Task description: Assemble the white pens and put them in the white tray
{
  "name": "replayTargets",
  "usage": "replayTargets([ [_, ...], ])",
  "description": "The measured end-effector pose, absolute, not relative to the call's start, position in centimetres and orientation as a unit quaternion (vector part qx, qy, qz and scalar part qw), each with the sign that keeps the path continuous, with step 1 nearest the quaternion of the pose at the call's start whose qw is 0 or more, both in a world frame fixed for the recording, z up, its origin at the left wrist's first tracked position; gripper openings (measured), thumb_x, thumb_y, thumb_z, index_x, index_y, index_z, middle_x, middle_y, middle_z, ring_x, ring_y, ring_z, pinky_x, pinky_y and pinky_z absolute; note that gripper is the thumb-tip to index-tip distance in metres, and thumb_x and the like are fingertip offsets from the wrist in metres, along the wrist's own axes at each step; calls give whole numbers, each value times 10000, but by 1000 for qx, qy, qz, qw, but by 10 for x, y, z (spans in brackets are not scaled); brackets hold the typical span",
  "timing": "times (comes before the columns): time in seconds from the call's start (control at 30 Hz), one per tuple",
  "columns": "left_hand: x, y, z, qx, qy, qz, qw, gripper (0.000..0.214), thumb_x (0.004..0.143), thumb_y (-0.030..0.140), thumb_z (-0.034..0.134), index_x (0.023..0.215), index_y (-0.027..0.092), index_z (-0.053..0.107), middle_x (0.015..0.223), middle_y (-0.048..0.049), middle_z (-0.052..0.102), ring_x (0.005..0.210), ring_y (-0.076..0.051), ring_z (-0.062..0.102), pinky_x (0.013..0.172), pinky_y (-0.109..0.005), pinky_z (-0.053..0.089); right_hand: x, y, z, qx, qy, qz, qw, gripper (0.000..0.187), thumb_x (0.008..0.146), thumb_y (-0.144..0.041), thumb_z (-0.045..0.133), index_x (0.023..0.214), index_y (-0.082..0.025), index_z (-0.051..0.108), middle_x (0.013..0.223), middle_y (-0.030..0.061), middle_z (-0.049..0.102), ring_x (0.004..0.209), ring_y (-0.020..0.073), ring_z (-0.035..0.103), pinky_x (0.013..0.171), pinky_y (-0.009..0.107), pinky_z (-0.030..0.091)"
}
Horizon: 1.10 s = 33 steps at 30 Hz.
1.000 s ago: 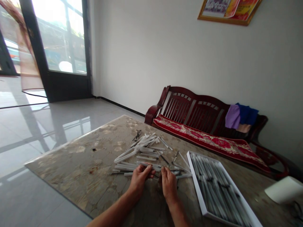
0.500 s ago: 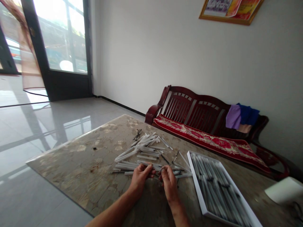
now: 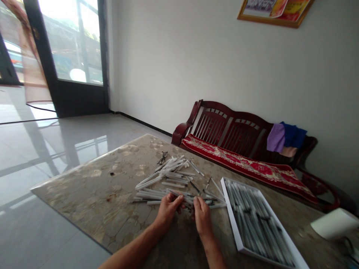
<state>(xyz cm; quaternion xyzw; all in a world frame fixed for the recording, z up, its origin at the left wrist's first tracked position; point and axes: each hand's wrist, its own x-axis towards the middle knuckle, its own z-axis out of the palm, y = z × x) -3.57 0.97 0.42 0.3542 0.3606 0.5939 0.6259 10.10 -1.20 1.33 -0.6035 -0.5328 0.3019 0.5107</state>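
Observation:
My left hand (image 3: 168, 210) is closed in a pinch, thumb on top, just in front of a pile of whitish pen barrels (image 3: 148, 195). Close to its right, my right hand (image 3: 201, 215) also pinches, thumb against the fingers. Between the two sets of fingertips runs a slim pale pen (image 3: 188, 201), partly hidden by the fingers; its ends cannot be made out. Right of my right hand, a shallow white box (image 3: 234, 228) holds rows of translucent pens (image 3: 259, 220) with dark parts.
Black-framed glasses (image 3: 162, 158) lie behind the pile on the patterned tabletop (image 3: 84, 198). A white roll (image 3: 335, 224) stands at the right. A dark red wooden bench (image 3: 215, 123) with a red cover is beyond the table.
My hands stay close together; the right hand has turned slightly, its fingers now more folded, and a pale length shows between the fingertips. The view has shifted slightly.

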Motion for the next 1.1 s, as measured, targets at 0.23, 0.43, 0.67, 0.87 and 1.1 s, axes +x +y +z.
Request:
replayTargets([
  [0.23, -35, 7, 5, 382, 384, 573, 615, 401, 631, 529, 774, 659, 153, 640, 418, 71, 490, 361, -62, 362, 375, -189, 239, 111, -22, 27, -564, -472, 475, 483, 534, 798, -730, 445, 813, -217, 594, 661, 29, 654, 574, 196, 626, 413, 255, 413],
  [0.43, -34, 6, 3, 403, 365, 584, 603, 413, 617, 533, 782, 600, 148, 633, 399, 76, 438, 370, -59, 317, 391, -203, 220, 102, -28, 22, -616, -499, 359, 493, 519, 732, -727, 553, 615, -225, 496, 445, -68, 439, 374, 115, 427, 342, 220, 319],
  [0.67, -34, 1, 9, 400, 360, 582, 609, 402, 627, 522, 780, 592, 144, 648, 403, 64, 451, 375, -63, 327, 394, -206, 223, 106, -40, 23, -575, -452, 463, 500, 539, 792, -718, 497, 756, -197, 630, 631, 51, 667, 490, 181, 604, 349, 242, 389],
  [0.87, -33, -2, 10, 411, 342, 571, 624, 399, 632, 524, 777, 613, 142, 663, 411, 67, 451, 367, -59, 322, 387, -199, 234, 92, -46, 18, -610, -424, 441, 503, 542, 733, -745, 525, 601, -221, 490, 393, -75, 419, 310, 83, 352, 303, 193, 251],
  [1.1, -42, -3, 4, 502, 424, 576, 487, 188, 717, 368, 728, 703, 189, 674, 545, 26, 572, 439, -118, 455, 456, -227, 365, 116, -41, 40, -670, -534, 192, 478, 518, 816, -668, 451, 534, -237, 512, 414, -5, 501, 367, 137, 446, 409, 252, 276],
])
